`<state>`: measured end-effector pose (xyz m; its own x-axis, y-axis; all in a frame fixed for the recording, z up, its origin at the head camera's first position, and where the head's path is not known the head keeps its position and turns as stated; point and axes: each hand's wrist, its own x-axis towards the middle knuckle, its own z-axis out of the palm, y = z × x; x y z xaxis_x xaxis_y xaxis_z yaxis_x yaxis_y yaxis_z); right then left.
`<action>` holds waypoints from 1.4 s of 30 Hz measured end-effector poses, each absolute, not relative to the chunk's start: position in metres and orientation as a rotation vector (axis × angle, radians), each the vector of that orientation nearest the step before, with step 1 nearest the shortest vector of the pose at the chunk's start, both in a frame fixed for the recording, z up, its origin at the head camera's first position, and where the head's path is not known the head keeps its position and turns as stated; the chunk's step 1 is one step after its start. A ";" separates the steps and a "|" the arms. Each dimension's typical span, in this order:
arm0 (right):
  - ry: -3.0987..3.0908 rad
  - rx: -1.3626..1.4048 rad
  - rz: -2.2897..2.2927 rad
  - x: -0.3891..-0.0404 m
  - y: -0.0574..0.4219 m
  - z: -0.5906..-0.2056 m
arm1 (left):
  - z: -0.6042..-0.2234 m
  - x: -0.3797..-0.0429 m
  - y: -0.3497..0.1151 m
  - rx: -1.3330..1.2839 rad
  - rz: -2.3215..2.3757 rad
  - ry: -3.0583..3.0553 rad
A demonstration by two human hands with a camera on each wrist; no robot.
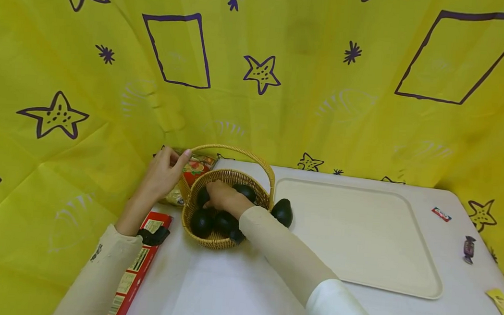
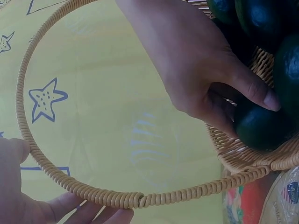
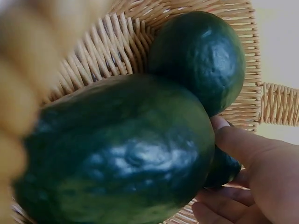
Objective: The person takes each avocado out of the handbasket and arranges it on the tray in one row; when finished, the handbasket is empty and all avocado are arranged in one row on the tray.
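A wicker basket point(image 1: 212, 244) with a tall arched handle point(image 1: 235, 149) holds several dark green avocados point(image 1: 201, 223). My left hand point(image 1: 162, 171) grips the handle on its left side, thumb on one face and fingers behind it in the left wrist view. Reaching down into the basket, my right hand point(image 1: 225, 197) pinches an avocado point(image 2: 261, 128) near the rim. Its thumb point(image 3: 229, 133) lies along that fruit, which is partly covered by a larger-looking avocado point(image 3: 126, 154) in the right wrist view. Another avocado point(image 1: 282, 212) sits outside, right of the basket.
A beige tray point(image 1: 360, 236) lies to the right of the basket. Behind and left stand shiny snack packets point(image 1: 197, 166); a long red box point(image 1: 132, 275) lies under my left forearm. Small wrapped sweets point(image 1: 469, 249) are scattered far right. A yellow patterned curtain point(image 1: 298, 117) borders the table.
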<state>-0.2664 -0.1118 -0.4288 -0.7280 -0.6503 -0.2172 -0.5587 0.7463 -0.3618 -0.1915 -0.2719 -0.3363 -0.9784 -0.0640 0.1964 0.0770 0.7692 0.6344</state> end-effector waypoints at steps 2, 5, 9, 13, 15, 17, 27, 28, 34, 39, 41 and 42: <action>2.609 -0.931 -0.393 -0.267 -0.111 -0.430 | -0.337 -0.191 -0.272 -0.009 -1.005 -2.761; 2.595 -0.922 -0.413 -0.268 -0.108 -0.430 | -0.338 -0.192 -0.272 -0.011 -1.009 -2.761; 2.579 -0.956 -0.464 -0.269 -0.104 -0.425 | -0.339 -0.193 -0.273 -0.020 -1.007 -2.748; 2.567 -1.029 -0.504 -0.269 -0.098 -0.413 | -0.339 -0.194 -0.273 -0.026 -1.005 -2.742; 2.562 -1.043 -0.522 -0.267 -0.094 -0.405 | -0.339 -0.194 -0.273 -0.030 -1.010 -2.738; 2.550 -1.040 -0.556 -0.265 -0.090 -0.397 | -0.338 -0.193 -0.272 -0.033 -1.014 -2.736; 2.532 -1.197 -0.677 -0.247 -0.055 -0.367 | -0.336 -0.191 -0.271 -0.028 -1.013 -2.746; 2.528 -1.226 -0.683 -0.244 -0.049 -0.365 | -0.336 -0.191 -0.271 -0.030 -1.010 -2.749; 2.501 -1.316 -0.748 -0.220 -0.010 -0.355 | -0.336 -0.191 -0.269 -0.028 -1.019 -2.769; 2.505 -1.258 -0.780 -0.198 0.027 -0.351 | -0.336 -0.191 -0.269 -0.026 -1.028 -2.767; 2.500 -1.219 -0.816 -0.191 0.041 -0.351 | -0.336 -0.190 -0.269 -0.020 -1.037 -2.764; 2.499 -1.203 -0.833 -0.186 0.048 -0.352 | -0.335 -0.190 -0.269 -0.017 -1.039 -2.764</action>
